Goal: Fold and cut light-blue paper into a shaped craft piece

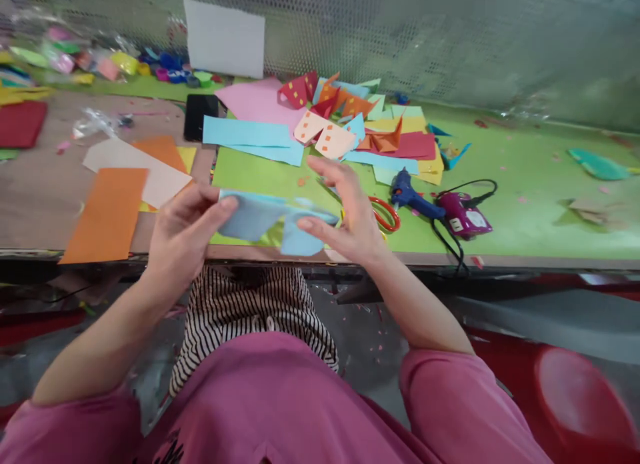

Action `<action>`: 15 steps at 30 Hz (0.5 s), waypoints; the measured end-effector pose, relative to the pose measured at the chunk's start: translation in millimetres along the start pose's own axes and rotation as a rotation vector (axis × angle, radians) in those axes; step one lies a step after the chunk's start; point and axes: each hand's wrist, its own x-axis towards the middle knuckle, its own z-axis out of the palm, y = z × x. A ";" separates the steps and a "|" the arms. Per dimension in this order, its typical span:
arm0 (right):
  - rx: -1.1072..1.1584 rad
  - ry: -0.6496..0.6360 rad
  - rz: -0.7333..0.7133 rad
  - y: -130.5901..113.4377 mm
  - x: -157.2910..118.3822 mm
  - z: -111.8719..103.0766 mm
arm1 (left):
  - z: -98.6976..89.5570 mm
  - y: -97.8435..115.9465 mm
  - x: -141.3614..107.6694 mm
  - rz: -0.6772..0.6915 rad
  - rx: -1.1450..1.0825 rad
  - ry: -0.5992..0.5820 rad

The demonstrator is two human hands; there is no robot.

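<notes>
A light blue cut and folded paper [250,216] is held up over the near edge of the green mat, slightly blurred. My left hand [187,227] pinches its left end between thumb and fingers. My right hand [350,217] is at the paper's right end, its thumb against the paper and its fingers raised and apart from the thumb. Just beyond my right hand lie scissors with orange handles [385,214], partly hidden by that hand.
A blue glue gun [413,196] and a purple device with a cord [464,216] lie at right. Behind are folded paper shapes [325,136], blue strips [250,134] and a black phone [200,117]. Orange paper [107,214] lies at left.
</notes>
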 end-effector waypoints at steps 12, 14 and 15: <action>0.220 0.146 0.310 44.4 47.2 18.8 | 14.9 -27.4 67.6 -0.416 -0.363 0.115; 0.297 0.166 0.374 50.2 48.1 20.6 | 13.2 -30.3 72.8 -0.428 -0.356 0.139; 0.331 0.164 0.402 51.7 48.4 20.8 | 12.5 -31.4 75.0 -0.427 -0.348 0.146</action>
